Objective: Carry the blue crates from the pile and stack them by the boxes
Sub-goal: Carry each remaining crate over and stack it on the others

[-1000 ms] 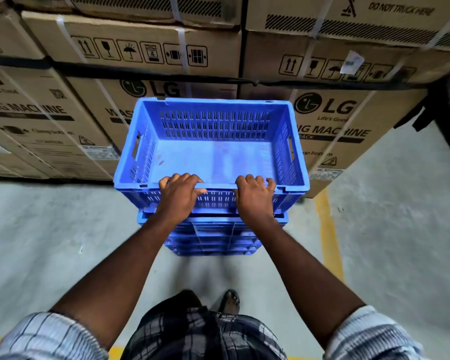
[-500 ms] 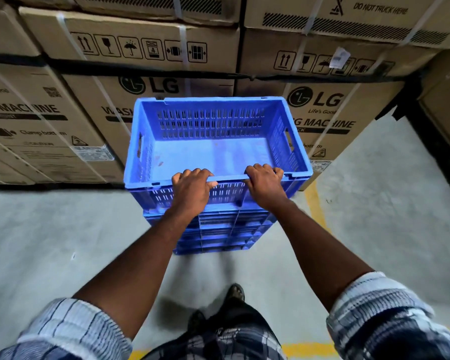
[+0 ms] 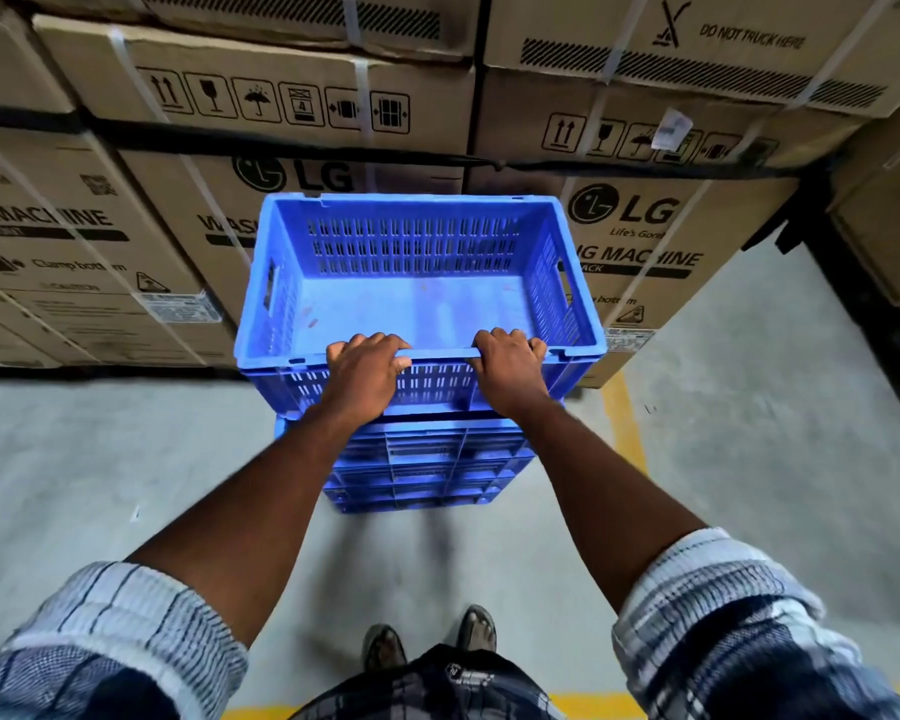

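Both hands are on the near rim here: the left hand (image 3: 365, 374) is clamped over the edge of the top blue crate (image 3: 417, 309), knuckles up, its fingers (image 3: 365, 343) curled down inside the wall and the thumb pressed along the outer lip. The right hand (image 3: 510, 366) grips the same rim just to its right, fingers (image 3: 510, 337) hooked over and into the crate, with a short stretch of bare rim between the two hands. Neither hand is spread; both are wrapped tight on plastic. The crate opens away from the fingertips, empty, with slotted walls and a handle cut-out on each side. Directly under the wrists is the stack of blue crates (image 3: 427, 470), and the held crate lines up right over it, bottom edge meeting the stack's top; whether its weight is fully down I cannot tell. Beyond the far wall of the crate, past the fingers, rise the cardboard boxes (image 3: 302, 96), strapped and printed with handling symbols. Off to the right of the right hand a yellow line (image 3: 624, 423) runs along the grey floor (image 3: 74, 459). Back behind the forearms, checked sleeves (image 3: 126, 615) and a pair of shoes (image 3: 383, 646).
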The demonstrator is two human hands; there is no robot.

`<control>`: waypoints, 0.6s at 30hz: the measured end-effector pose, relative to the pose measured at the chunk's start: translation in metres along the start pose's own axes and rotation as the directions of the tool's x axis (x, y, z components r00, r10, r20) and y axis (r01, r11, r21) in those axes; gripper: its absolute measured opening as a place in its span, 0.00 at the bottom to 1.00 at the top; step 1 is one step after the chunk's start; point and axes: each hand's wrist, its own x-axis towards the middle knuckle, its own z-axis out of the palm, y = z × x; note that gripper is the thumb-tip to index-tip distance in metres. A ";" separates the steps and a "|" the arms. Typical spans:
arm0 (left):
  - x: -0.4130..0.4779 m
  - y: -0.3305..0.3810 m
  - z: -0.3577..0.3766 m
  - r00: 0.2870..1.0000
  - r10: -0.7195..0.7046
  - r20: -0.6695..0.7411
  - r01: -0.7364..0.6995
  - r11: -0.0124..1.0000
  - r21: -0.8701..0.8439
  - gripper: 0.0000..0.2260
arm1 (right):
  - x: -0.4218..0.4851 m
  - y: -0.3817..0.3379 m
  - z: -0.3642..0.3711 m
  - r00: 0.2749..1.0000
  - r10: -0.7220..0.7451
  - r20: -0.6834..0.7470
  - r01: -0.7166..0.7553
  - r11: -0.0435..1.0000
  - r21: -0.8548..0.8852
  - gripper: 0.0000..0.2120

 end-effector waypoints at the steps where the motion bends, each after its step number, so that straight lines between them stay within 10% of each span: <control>1: 0.000 0.002 0.001 1.000 -0.011 -0.003 0.011 1.000 0.011 0.09 | 0.000 0.001 -0.001 1.000 -0.006 0.009 0.006 1.000 -0.003 0.09; 18: -0.038 0.009 0.000 0.999 -0.027 0.017 0.027 0.999 0.023 0.09 | -0.042 -0.007 -0.006 0.997 -0.062 0.050 0.067 0.994 -0.090 0.09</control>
